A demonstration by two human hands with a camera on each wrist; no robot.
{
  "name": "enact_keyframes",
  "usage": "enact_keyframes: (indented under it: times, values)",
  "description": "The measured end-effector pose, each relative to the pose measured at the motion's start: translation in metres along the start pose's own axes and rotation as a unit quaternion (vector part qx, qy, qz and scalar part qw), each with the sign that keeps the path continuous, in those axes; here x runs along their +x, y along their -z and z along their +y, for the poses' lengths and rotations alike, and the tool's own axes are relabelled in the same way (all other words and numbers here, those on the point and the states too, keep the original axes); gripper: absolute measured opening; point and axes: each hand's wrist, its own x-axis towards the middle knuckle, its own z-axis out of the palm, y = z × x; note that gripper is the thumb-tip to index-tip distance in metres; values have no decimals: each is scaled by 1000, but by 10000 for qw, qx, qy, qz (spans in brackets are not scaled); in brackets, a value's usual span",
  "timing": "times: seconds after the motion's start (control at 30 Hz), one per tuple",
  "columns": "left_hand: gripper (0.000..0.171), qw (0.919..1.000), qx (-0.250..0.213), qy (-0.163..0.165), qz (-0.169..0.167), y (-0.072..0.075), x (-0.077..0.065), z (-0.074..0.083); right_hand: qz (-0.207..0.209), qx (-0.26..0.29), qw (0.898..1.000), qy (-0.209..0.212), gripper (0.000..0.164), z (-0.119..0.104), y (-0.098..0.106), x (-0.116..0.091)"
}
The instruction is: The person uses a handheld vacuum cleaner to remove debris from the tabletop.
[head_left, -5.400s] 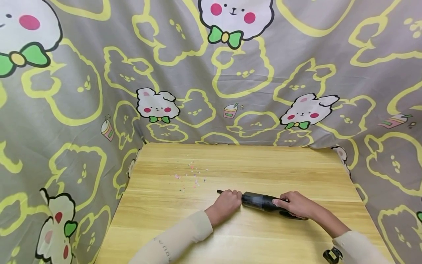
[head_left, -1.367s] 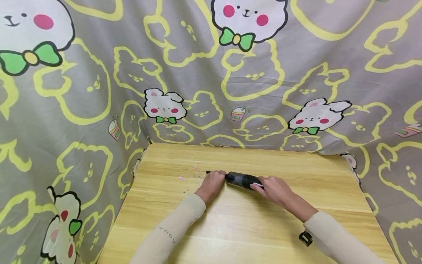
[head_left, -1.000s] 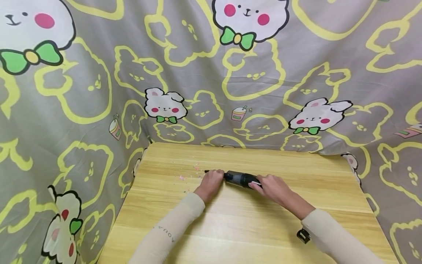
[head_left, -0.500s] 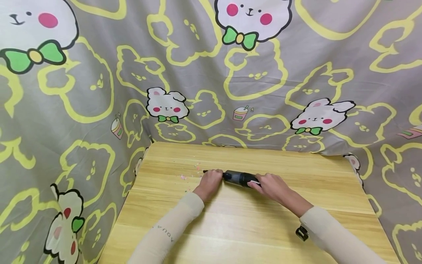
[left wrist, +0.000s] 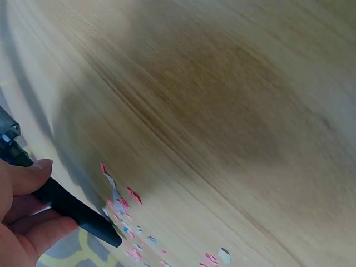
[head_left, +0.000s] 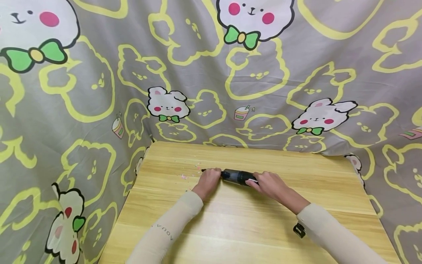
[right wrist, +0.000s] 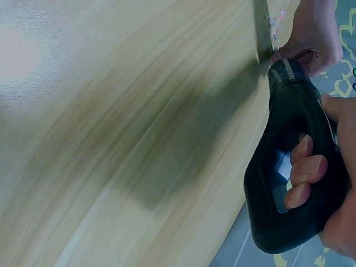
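Shifted toward the tabletop's [head_left: 250, 223] far-left corner, the light-looking handheld vacuum [head_left: 234, 176] is being gripped, nozzle [left wrist: 80, 217] by left hand [head_left: 208, 180], handle [right wrist: 259, 186] by right hand [head_left: 270, 184].

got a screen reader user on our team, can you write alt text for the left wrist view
A left hand grips a black nozzle, its tip beside scattered pink and pale scraps on a wood-grain table. Whether the tip touches them is unclear.

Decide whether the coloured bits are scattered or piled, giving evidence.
Scattered: some coloured bits cluster by the black nozzle, but others lie apart with bare tabletop between.
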Motion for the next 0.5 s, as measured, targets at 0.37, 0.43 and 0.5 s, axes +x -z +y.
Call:
enact_keyframes:
  times: [0.37,0.43,0.5]
  values:
    - [12,9995,-290,54,-94,0,0,-7,-137,145,9998,-48,46,-1,0,7]
    - [13,9994,-303,60,-120,-1,0,-8,-170,171,9997,-56,46,-1,0,9]
    - [13,9994,-311,77,-151,0,0,-9,-194,178,9996,-53,46,-2,0,11]
